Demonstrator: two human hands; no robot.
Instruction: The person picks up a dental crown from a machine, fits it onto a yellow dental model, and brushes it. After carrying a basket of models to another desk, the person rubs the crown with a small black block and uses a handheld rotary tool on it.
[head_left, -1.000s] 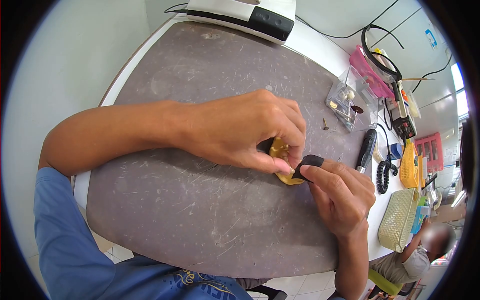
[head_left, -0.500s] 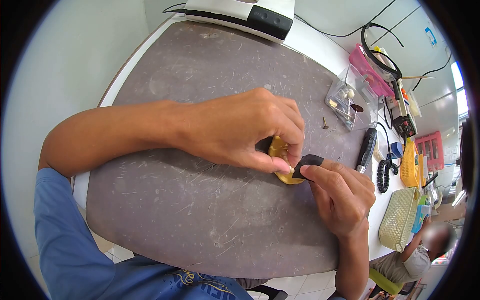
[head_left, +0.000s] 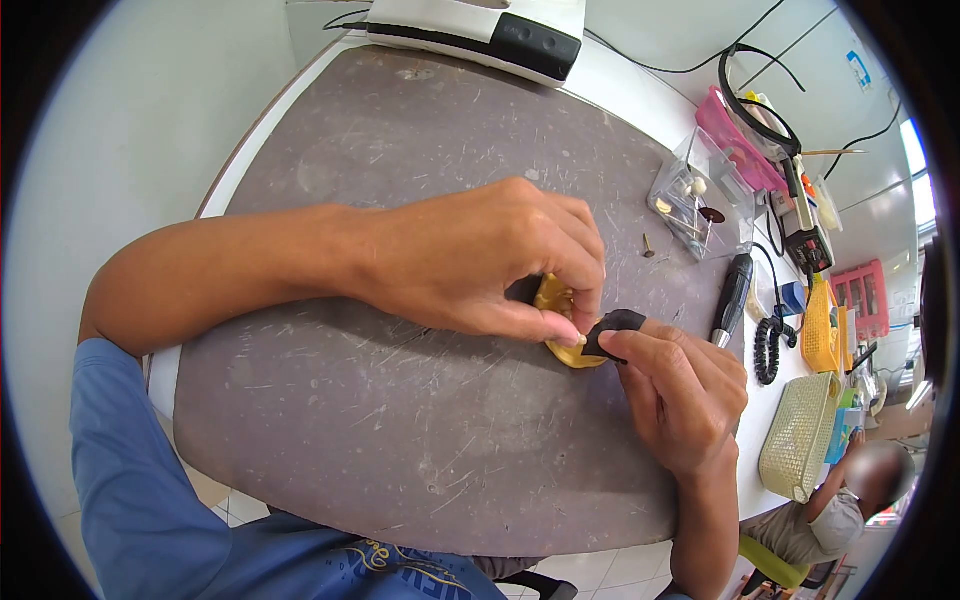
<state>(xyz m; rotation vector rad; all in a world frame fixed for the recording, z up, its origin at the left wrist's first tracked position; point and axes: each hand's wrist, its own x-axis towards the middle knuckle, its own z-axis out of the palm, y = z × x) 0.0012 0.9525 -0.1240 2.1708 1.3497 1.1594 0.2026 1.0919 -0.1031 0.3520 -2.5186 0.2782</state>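
A yellow curved piece (head_left: 572, 356), which looks like a dental cast, rests on the grey work mat (head_left: 420, 420). My left hand (head_left: 520, 260) arches over it, and its thumb and finger pinch a small pale piece (head_left: 579, 341) at the cast. Close against the right of these fingertips, my right hand (head_left: 685, 385) grips a black flexible piece (head_left: 617, 325) between thumb and fingers. The black piece touches the cast's right side. My left hand hides part of the cast.
A clear box (head_left: 690, 205) of small tools stands at the upper right, near a loose small bit (head_left: 648, 246). A black handpiece (head_left: 735, 295), a woven basket (head_left: 798, 440) and a white device (head_left: 480, 35) surround the mat. Another person sits at the lower right.
Both hands hold nearly the same pose on the same pieces. The whole view has shifted very slightly.
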